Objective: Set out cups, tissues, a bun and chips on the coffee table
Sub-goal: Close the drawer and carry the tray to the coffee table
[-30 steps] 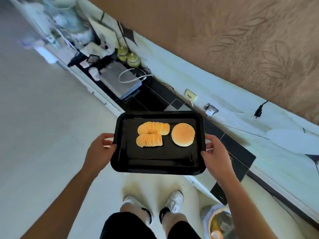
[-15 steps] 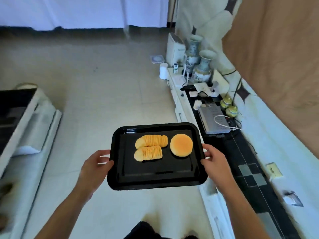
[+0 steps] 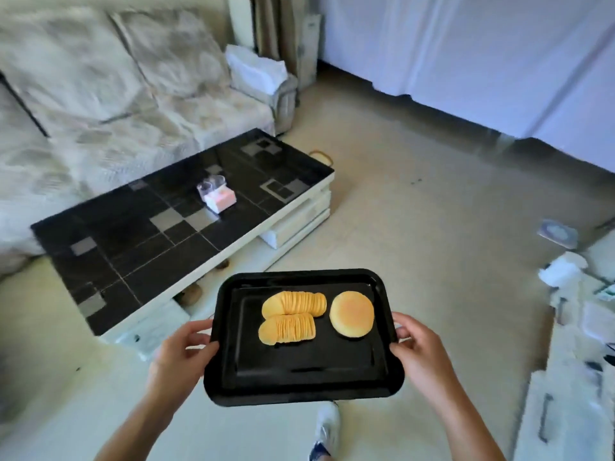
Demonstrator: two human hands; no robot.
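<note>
**Tray of chips and bun carried level, coffee table ahead on the left**

Tray (image 3: 301, 384) sits in front of me, black and rectangular, held roughly level above the pale floor (image 3: 416, 234). My left hand (image 3: 178, 356) grips its left short edge, thumb hooked over the rim and fingers curled underneath. My right hand (image 3: 421, 352) does the same on the right edge, thumb on top, the rest wrapped below. Both hands are closed on the tray rim, not spread.

On the far half of the tray I see two rows of chips (image 3: 290, 317), fanned on edge, one row just behind the other and touching it. Just to their right, apart by a thin gap, lies the round bun (image 3: 351, 314), flat side down. The near half of the tray is bare black metal.

The coffee table (image 3: 139, 247) stands to the far left of the tray, a long top of black tiles with a few grey squares, on a white base. Near its middle, toward the far side, I can make out the tissues (image 3: 219, 197), a small white and pink pack, with something clear and blurred touching its far edge; I cannot tell whether those are the cups.

Beyond the table runs a pale sofa (image 3: 109, 104) with big cushions. A white curtain (image 3: 482, 51) fills the far right. One white shoe (image 3: 327, 427) shows below the tray's near edge.
</note>
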